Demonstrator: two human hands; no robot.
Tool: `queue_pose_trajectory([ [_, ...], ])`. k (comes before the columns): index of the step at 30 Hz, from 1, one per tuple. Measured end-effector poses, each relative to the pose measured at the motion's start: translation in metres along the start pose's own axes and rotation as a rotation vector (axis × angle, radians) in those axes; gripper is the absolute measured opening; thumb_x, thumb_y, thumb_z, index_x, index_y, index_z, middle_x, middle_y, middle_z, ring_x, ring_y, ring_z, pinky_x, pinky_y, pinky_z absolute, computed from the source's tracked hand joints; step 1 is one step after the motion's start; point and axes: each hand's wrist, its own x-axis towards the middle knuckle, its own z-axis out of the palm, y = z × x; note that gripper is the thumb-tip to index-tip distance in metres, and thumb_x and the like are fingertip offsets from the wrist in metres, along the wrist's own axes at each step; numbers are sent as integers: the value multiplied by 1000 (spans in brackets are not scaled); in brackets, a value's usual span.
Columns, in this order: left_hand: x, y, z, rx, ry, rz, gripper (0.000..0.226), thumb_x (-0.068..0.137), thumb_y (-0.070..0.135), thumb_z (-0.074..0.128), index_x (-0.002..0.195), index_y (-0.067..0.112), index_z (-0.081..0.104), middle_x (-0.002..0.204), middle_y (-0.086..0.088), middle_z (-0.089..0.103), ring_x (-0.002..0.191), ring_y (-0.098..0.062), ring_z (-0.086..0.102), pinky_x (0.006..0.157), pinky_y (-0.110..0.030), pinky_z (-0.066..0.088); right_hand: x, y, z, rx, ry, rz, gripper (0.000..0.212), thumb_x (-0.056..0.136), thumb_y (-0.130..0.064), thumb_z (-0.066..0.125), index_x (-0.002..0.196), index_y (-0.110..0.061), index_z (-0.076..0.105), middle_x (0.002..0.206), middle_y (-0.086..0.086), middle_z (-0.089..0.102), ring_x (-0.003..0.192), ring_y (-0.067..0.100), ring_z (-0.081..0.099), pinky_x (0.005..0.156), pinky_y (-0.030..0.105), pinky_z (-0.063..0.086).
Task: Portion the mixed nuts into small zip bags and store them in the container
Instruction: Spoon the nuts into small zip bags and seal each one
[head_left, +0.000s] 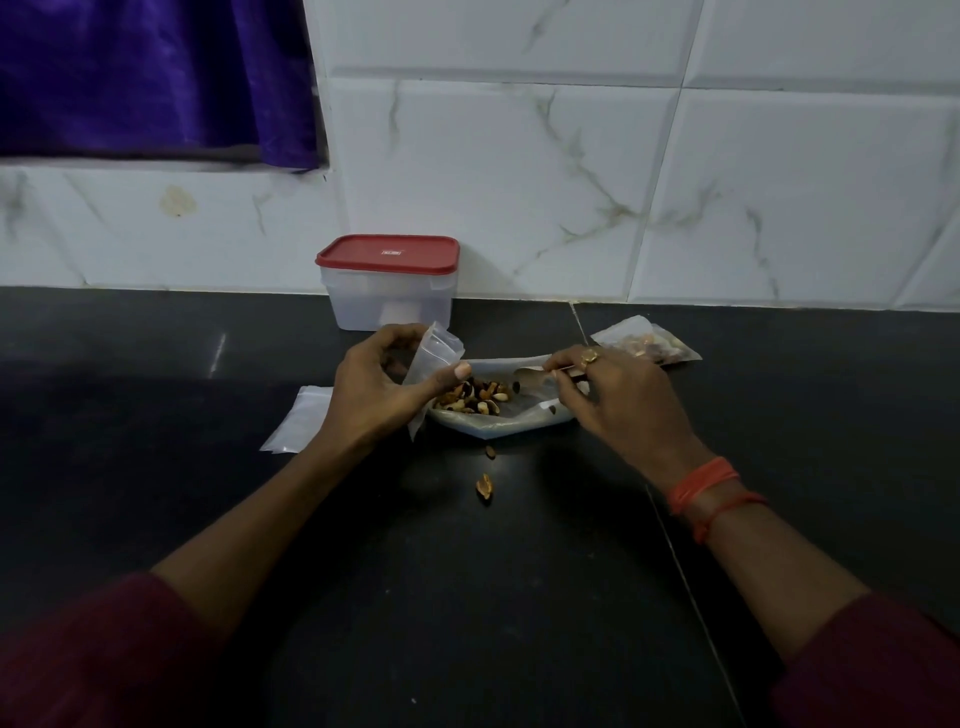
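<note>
A pile of mixed nuts (474, 396) lies on an opened clear plastic bag (506, 423) on the dark counter. My left hand (379, 384) grips a small empty zip bag (434, 356), held just left of and above the nuts. My right hand (608, 395) holds a metal spoon (535, 373) whose bowl points toward the nuts. A filled zip bag (649, 343) lies at the right behind my right hand. A clear container with a red lid (388, 283) stands shut against the wall.
A stack of flat empty zip bags (298, 421) lies left of my left wrist. Two stray nuts (484, 487) sit on the black counter (156, 415) in front of the pile. A tiled wall rises behind; a purple curtain (156, 78) hangs upper left.
</note>
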Motion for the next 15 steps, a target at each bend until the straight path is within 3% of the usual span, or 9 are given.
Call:
queue_pose_trajectory([
  [3,0,-2,0,18,-16,8,65,69,59,77,123,24,63,109,14,66,95,-3,64,73,-19,55,-1,-4,2,-38,-18,69,15,91,-18,72,105,-19,75,79,-3,73,65,11,64,64,17,42],
  [8,0,0,0,1,-35,-13,68,64,61,77,121,28,63,104,20,65,89,1,65,70,-15,55,0,-8,10,183,22,305,14,95,-22,67,105,-20,76,77,-7,73,65,0,63,64,6,45],
  [11,1,-1,-1,-14,-57,-29,70,60,60,79,121,29,62,104,20,64,86,6,64,68,-11,54,-2,-11,14,215,-1,442,16,96,-30,66,106,-26,77,79,-11,74,68,0,65,65,14,50],
  [15,2,-5,-2,1,-77,-25,76,61,56,82,127,24,63,114,11,67,98,-3,65,78,-20,56,0,-11,13,229,-19,561,14,94,-34,67,100,-29,78,61,-20,59,55,-3,55,54,10,34],
])
